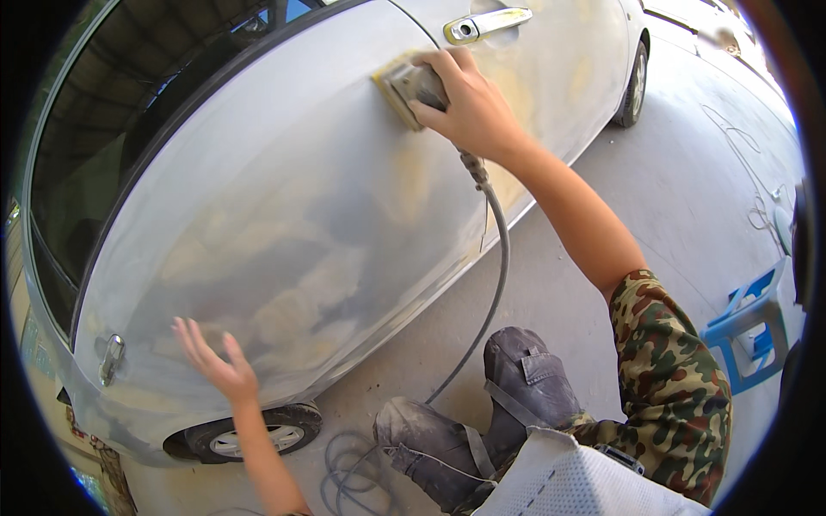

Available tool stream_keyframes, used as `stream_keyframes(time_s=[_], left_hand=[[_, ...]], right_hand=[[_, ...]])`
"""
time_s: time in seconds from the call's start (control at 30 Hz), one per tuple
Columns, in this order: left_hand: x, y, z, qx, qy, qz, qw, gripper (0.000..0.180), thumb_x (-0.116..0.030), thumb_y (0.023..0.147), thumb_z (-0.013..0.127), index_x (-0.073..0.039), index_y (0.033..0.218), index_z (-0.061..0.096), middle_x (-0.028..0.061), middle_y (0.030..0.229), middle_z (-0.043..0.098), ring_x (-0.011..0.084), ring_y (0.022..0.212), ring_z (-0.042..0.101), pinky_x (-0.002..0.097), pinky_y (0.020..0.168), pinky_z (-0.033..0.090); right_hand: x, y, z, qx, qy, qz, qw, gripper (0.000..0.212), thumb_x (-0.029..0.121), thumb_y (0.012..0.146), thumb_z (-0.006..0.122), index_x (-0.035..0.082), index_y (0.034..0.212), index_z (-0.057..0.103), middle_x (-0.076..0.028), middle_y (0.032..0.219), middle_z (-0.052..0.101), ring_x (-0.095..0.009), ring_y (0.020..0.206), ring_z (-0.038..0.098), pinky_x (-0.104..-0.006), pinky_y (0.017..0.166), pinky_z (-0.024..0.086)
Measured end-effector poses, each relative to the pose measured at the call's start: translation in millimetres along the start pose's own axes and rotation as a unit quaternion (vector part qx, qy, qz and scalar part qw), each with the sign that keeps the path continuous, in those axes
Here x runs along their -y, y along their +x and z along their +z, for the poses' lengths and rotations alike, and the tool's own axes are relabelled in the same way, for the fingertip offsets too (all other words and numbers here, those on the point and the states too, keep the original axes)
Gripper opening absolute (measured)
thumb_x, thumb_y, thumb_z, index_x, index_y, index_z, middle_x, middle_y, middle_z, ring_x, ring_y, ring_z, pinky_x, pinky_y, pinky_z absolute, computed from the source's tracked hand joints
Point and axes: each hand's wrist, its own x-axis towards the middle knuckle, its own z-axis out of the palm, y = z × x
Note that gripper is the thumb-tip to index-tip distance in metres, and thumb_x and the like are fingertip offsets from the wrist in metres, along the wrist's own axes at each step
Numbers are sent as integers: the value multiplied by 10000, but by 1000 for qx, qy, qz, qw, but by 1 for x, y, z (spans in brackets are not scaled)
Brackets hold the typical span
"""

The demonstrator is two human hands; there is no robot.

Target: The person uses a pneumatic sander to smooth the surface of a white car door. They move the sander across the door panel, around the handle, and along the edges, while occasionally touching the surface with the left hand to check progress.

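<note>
My right hand (469,103) is wrapped round a hose-fed sander (411,89), its flat pad against the side of a pale grey car (344,206), just below and left of a chrome door handle (489,24). A grey hose (502,258) hangs from the tool down to the floor. At the lower left, my left hand (219,359) has its fingers spread, in front of the lower door panel; whether it touches the panel I cannot tell. Patches of yellowish and darker grey filler mark the door.
A blue plastic stool (750,327) stands at the right. The hose lies in coils (348,473) on the concrete floor by a car wheel (258,434). A thin cable (753,172) lies on the floor farther right. Another door handle (112,359) is at the left.
</note>
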Motion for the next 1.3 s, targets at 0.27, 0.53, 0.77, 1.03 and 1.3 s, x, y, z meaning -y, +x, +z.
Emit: stream_keyframes(time_s=[0.27,0.53,0.77,1.03,1.3], left_hand=[[-7,43,43,-113,177,53,976,650,-415,1100,391,-32,1624,346,179,1712,278,401,1585,226,621,1250,127],[-16,47,40,-127,191,49,972,638,-421,1107,369,-34,1614,370,187,1708,283,408,1582,233,621,1246,137],[-19,49,46,-136,192,45,971,654,-449,1110,354,-33,1615,369,189,1701,302,413,1577,248,621,1243,154],[-25,51,45,-124,191,31,973,659,-443,1109,350,-16,1611,371,192,1700,303,410,1579,247,615,1244,157],[-24,62,43,-132,201,52,969,634,-410,1111,362,-14,1605,378,194,1696,312,412,1574,259,602,1244,178]], right_hand=[[-18,-33,-23,-7,-5,-28,1000,547,213,829,782,127,1324,567,-191,1279,554,-405,875,673,-467,808,570],[-22,5,-27,-32,31,-73,996,530,220,808,752,136,1294,557,-211,1227,575,-423,852,689,-486,723,582],[-54,-46,-26,-10,21,-10,1000,538,167,808,810,143,1290,570,-178,1265,549,-371,890,674,-442,794,570],[-46,-9,-32,-35,30,-20,999,534,180,810,793,151,1296,574,-163,1253,563,-371,967,668,-451,846,561],[-54,-14,-37,-27,33,-16,999,499,179,804,793,128,1255,585,-165,1244,561,-369,902,666,-442,820,563]])
